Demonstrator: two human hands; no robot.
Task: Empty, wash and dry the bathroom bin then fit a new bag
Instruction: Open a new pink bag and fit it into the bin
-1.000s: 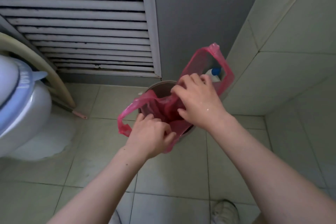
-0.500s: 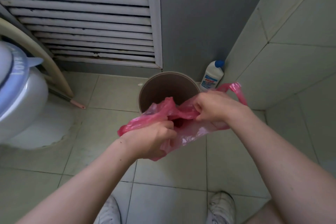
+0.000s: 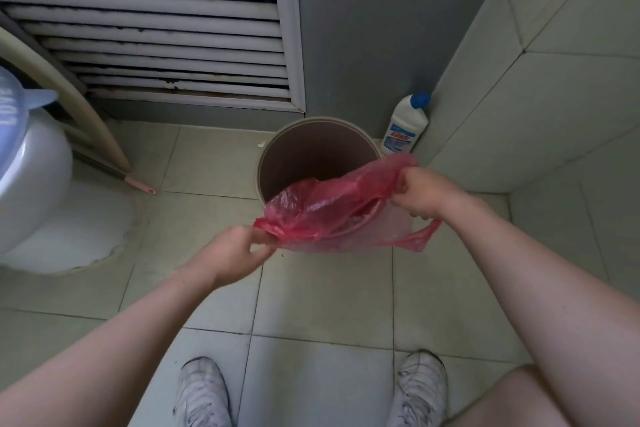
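I had the bag (image 3: 332,211) stretched over the bin (image 3: 317,156), far by the wall; left hand (image 3: 232,255) and right hand (image 3: 420,194) each pinched an edge. Best: spread mouth wide, hook far rim 1st.

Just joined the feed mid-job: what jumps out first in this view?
The red plastic bag stands out, stretched between the left hand and the right hand in mid-frame. Just behind it the round bin stands on the tiled floor with no bag fitted. A white bottle with a blue cap stands in the corner to the bin's right, and a toilet sits at the left edge.
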